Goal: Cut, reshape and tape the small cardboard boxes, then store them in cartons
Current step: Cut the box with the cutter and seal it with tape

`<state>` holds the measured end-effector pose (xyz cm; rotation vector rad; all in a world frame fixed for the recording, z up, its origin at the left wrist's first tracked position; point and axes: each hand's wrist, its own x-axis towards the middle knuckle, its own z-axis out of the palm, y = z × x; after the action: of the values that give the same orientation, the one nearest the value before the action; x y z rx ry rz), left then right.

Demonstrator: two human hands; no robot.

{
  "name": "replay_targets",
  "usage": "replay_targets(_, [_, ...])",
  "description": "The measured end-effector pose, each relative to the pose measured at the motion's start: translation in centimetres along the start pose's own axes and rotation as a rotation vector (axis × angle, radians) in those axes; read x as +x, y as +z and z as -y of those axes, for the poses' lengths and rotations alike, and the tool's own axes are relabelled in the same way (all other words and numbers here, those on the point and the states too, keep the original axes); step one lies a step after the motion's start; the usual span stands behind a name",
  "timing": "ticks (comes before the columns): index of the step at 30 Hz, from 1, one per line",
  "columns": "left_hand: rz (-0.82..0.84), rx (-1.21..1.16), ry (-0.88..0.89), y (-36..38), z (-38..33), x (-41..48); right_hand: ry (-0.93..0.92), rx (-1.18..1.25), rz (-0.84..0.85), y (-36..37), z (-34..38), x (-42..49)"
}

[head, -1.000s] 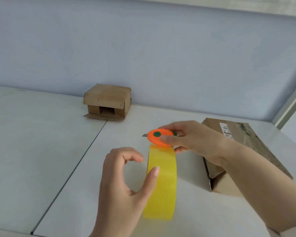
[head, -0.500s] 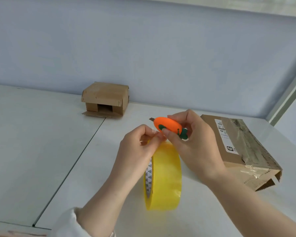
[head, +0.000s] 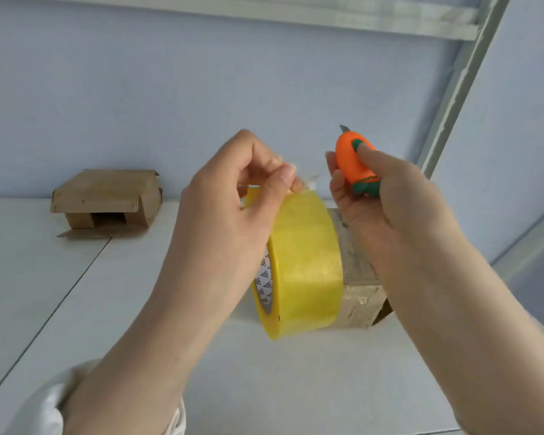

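Observation:
A yellow roll of packing tape (head: 305, 262) stands on edge on the white table (head: 280, 387). My left hand (head: 233, 208) pinches the loose end of the tape at the top of the roll. My right hand (head: 387, 202) grips a small orange carrot-shaped cutter (head: 352, 161), blade tip pointing up, just right of the roll's top. Behind the roll lies a taped brown cardboard box (head: 361, 296), mostly hidden by the roll and my right forearm. A second small cardboard box (head: 107, 196) with an open flap sits at the back left by the wall.
A pale blue wall (head: 201, 89) closes off the back of the table. A metal frame post (head: 459, 76) slants up at the right. A seam runs across the table surface at the left.
The view has tilted up and come closer. My left hand has lifted the tape end from the roll, and my right hand has raised the cutter up and to the right.

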<state>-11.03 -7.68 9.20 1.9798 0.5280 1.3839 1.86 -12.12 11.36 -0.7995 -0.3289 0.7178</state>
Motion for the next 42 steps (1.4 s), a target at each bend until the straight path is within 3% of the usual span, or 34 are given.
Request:
replay_targets(2, [-0.011, -0.061, -0.005, 1.0, -0.4, -0.3, -0.111, -0.032, -0.152, -3.2, 1.4, 2.5])
replay_targets(4, [-0.012, -0.130, -0.033, 1.7, -0.5, -0.6, -0.167, -0.377, -0.315, -8.3, 1.3, 4.8])
replay_targets(6, [-0.013, -0.163, -0.066, 2.3, -0.7, -0.8, -0.090, -0.757, -0.427, -13.8, 0.1, 6.3])
replay_targets(10, [-0.021, -0.140, -0.125, 3.5, -1.0, -0.9, 0.094, -1.295, -0.298, -19.7, -2.8, 7.9])
replay_targets(14, [-0.007, -0.085, -0.132, 4.7, -1.4, -0.9, 0.070, -1.511, -0.161, -20.4, -3.5, 9.0])
replay_targets(24, [-0.035, -0.146, -0.150, 5.7, -2.0, -0.6, 0.071, -1.029, 0.055, -21.5, -1.4, 8.9])
replay_targets(29, [-0.020, -0.181, -0.137, 5.7, -1.6, 0.7, 0.145, -0.996, -0.056, -21.5, -1.8, 9.0])
replay_targets(32, [0.010, -0.211, -0.128, 5.7, -1.3, 1.9, 0.097, -1.101, -0.115, -21.3, -2.7, 9.3])
replay_targets(36, [0.054, -0.208, -0.127, 6.4, -0.5, 3.2, 0.039, -1.574, -0.175, -22.3, -3.9, 9.6])
replay_targets(38, [0.075, -0.200, -0.115, 6.9, 0.0, 3.9, 0.000, -1.668, -0.199, -22.0, -3.8, 9.3])
replay_targets(40, [0.083, -0.198, -0.109, 7.5, 0.3, 4.6, -0.136, -1.449, -0.232, -20.1, -2.3, 7.8])
replay_targets(42, [0.091, -0.186, -0.110, 8.2, 0.6, 5.4, -0.295, -1.036, -0.071, -17.6, -0.7, 5.2])
